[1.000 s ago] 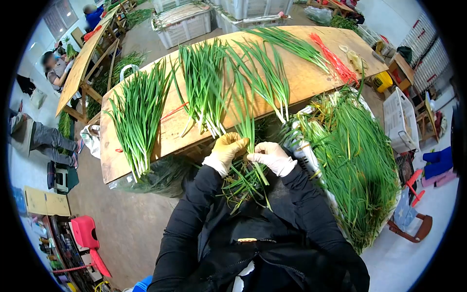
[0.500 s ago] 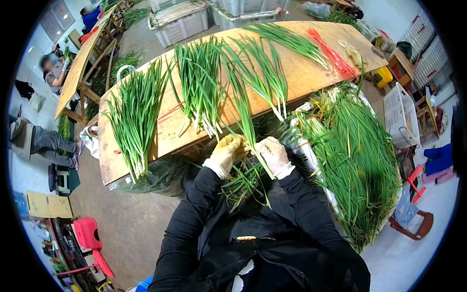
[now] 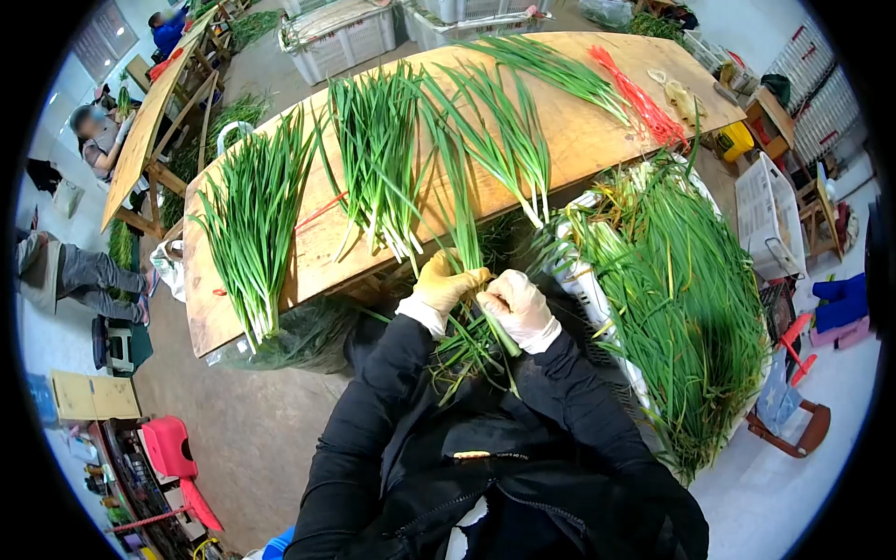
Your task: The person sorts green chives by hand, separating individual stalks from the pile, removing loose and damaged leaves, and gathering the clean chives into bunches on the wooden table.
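Note:
Between my hands is a slim bundle of garlic chives (image 3: 464,222), its leaves resting over the table edge and its pale stem end pointing down towards my lap. My left hand (image 3: 441,283), in a yellowed glove, is closed around the bundle. Just below, my right hand (image 3: 521,308), in a whiter glove, pinches at the stems with curled fingers. Loose green trimmings (image 3: 469,353) lie on my lap under both hands. Further piles of chives lie on the wooden table (image 3: 579,154): a left pile (image 3: 257,224), a middle pile (image 3: 381,159) and a smaller pile (image 3: 509,140).
A white crate (image 3: 597,303) heaped with uncut chives (image 3: 686,299) stands close on my right. Red ties (image 3: 639,103) and a glove (image 3: 679,98) lie at the table's far right. White bins (image 3: 341,47) stand behind. Other people work at a table (image 3: 154,140) on the left.
My right hand has moved slightly up and left along the stems, its fingers curling more. My left hand has turned a little, thumb now reaching across the bundle.

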